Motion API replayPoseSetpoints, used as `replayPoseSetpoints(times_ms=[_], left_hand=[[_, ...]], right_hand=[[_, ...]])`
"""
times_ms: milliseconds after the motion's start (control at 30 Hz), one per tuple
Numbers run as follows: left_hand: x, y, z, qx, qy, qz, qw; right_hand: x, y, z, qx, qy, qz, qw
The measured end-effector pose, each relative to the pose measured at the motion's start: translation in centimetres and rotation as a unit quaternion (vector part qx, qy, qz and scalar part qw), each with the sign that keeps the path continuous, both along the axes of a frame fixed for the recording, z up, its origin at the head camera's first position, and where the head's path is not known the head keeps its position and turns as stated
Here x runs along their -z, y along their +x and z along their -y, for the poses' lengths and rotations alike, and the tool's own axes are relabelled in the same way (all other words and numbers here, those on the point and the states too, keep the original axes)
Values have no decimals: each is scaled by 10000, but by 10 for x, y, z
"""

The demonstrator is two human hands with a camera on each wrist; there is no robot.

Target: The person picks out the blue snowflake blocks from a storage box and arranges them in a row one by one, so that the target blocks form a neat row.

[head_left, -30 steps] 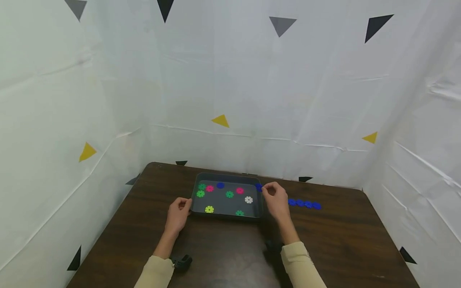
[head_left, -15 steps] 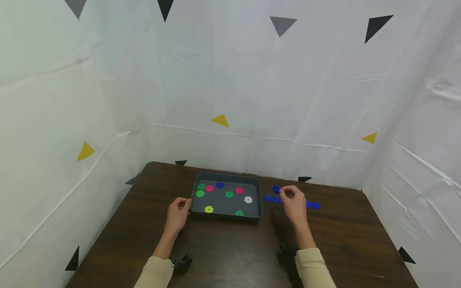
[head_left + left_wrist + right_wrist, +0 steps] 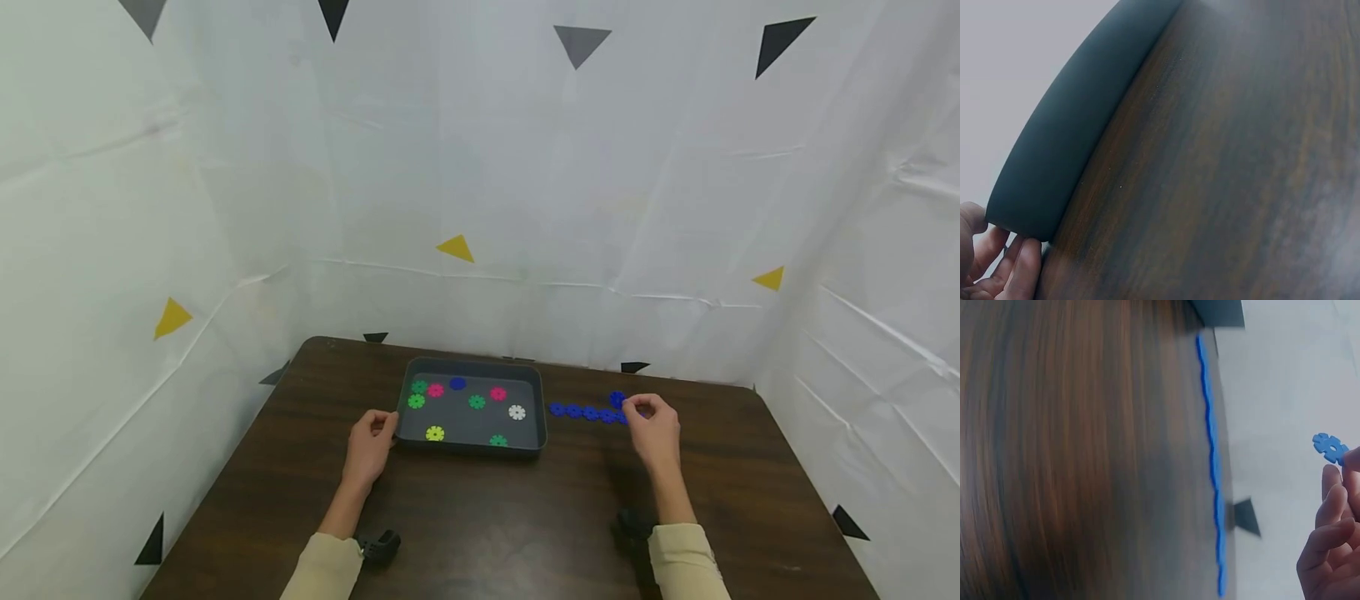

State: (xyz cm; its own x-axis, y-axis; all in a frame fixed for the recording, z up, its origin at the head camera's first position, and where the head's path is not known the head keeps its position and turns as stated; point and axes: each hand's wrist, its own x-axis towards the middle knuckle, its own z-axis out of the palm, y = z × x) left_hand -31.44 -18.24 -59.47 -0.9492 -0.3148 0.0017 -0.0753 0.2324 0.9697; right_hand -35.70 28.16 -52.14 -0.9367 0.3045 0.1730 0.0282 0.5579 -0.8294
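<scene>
My right hand (image 3: 655, 433) pinches a blue notched, flower-shaped disc (image 3: 1332, 449) between thumb and fingertips, held up above the right part of a row of blue discs (image 3: 590, 413). That row runs rightward from beside the tray, its far right end hidden behind the hand. At the left, my left hand (image 3: 367, 446) grips the near left corner of a dark grey tray (image 3: 465, 448), with the thumb at the rim and fingers against the wall in the left wrist view. Inside the tray lie several discs: green, pink, a white disc (image 3: 517, 412), a yellow disc (image 3: 435, 433) and a blue disc (image 3: 457, 383).
The dark brown wooden table (image 3: 480, 525) carries everything. White sheeting (image 3: 480, 167) with grey, black and yellow triangles stands along its back and both sides. Dark straps sit at both wrists, below beige sleeves (image 3: 686, 558).
My right hand has carried the blue disc from above the tray's right edge rightward over the row of blue discs, uncovering the row's left part. The left hand stays at the tray corner.
</scene>
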Motion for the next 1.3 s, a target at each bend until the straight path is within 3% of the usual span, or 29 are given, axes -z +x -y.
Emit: replayPoseSetpoints(times_ms=[400, 567, 700, 867, 1100, 1300], left_hand=[[3, 1, 1, -34, 13, 10, 10000], [1, 3, 0, -55, 46, 29, 10000], [-1, 3, -1, -33, 12, -34, 10000], [-3, 0, -3, -29, 42, -122, 9999], [-1, 0, -2, 23, 24, -9, 10000], [1, -1, -1, 12, 36, -13, 10000]], right_hand=[[9, 4, -61, 647, -242, 641, 9955], [20, 4, -90, 913, -710, 1049, 9877], [27, -2, -111, 815, -1428, 1446, 9757], [25, -14, -127, 629, -2107, 1906, 9567], [20, -20, -134, 294, -2172, 2338, 9473], [20, -23, -133, 59, -2136, 2426, 9463]])
